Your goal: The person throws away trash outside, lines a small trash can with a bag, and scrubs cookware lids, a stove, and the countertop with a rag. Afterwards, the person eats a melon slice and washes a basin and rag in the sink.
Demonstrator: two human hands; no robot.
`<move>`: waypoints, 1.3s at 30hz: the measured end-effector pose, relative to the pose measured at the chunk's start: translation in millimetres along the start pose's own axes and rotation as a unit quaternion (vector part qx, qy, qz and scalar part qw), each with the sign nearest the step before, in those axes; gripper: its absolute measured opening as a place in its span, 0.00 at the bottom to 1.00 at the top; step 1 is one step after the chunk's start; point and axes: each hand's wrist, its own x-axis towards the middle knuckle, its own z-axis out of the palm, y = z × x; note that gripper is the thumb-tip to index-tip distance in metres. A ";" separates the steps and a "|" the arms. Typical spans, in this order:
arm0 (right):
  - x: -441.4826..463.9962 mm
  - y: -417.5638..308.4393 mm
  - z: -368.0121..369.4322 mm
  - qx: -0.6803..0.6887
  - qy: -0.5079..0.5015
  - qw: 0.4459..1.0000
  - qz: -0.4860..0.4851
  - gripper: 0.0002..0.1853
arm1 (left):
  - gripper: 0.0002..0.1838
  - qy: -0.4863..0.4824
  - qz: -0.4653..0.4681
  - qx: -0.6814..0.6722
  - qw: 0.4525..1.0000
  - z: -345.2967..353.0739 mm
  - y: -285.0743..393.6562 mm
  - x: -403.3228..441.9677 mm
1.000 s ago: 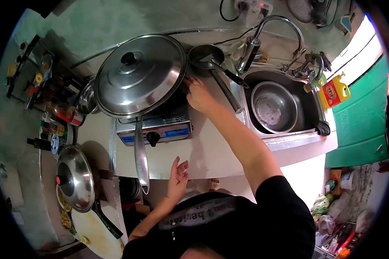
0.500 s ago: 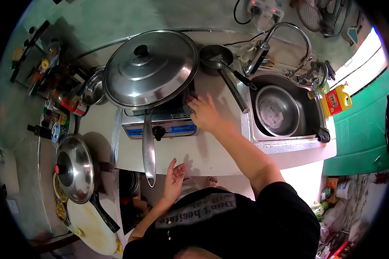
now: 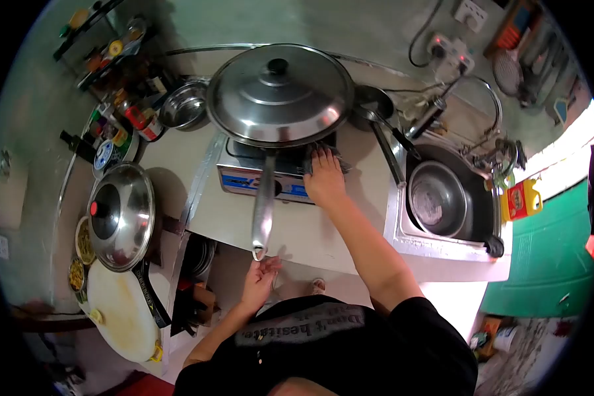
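Observation:
A wok with a domed steel lid [image 3: 280, 99] sits on the portable gas stove [image 3: 234, 181], its long handle [image 3: 263, 211] pointing toward me. At the stove's right side, my right hand [image 3: 325, 179] holds a dark cloth [image 3: 342, 165] pressed down on the stove top, fingers laid over it. Part of the cloth is hidden under the fingers. My left hand [image 3: 260, 277] is empty, fingers apart, just below the end of the wok handle at the counter edge.
Right of the wok lie a small pan [image 3: 375, 102] and a ladle. Beyond is the sink [image 3: 485, 211] with a metal basin [image 3: 437, 198]. To the left stand a steel bowl [image 3: 185, 105], bottles, a lidded pan [image 3: 122, 218] and a cutting board [image 3: 122, 317].
The view has shifted, so the stove and sink appear farther right. My right hand has moved with the cloth along the stove's right side. My left hand now appears beside the handle's end.

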 end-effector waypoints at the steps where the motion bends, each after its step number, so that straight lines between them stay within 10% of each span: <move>1: 0.5 -4.1 -0.8 -0.007 0.000 1.000 -0.012 0.29 | 0.27 -0.018 0.006 -0.003 1.000 -4.0 -1.7 3.7; 21: 24.1 -131.0 50.0 0.068 -0.010 0.994 -0.083 0.26 | 0.19 -0.070 0.002 -0.094 0.993 -80.6 24.7 45.6; 31: -42.6 -167.1 2.7 0.217 -0.130 0.951 -0.176 0.27 | 0.16 0.114 -0.040 -0.400 0.908 -81.3 85.4 98.9; 34: -67.5 -115.3 -2.3 0.177 -0.103 0.977 -0.057 0.27 | 0.14 0.132 0.065 -0.309 0.940 -92.0 93.1 117.6; 35: -83.2 -88.8 10.7 0.431 -0.071 0.896 0.076 0.27 | 0.14 0.134 0.065 -0.315 0.937 -95.6 92.4 127.4; 37: -104.5 -36.3 24.7 0.640 -0.038 0.740 0.204 0.28 | 0.17 0.196 0.309 0.253 0.896 -99.6 91.9 146.3; 38: -110.1 -13.2 23.2 0.277 -0.066 0.949 0.136 0.29 | 0.19 0.162 0.304 0.354 0.870 -93.2 110.7 143.4; 39: -115.4 0.5 24.8 -0.136 -0.080 0.987 0.042 0.30 | 0.19 0.164 0.302 0.351 0.871 -87.5 110.6 149.6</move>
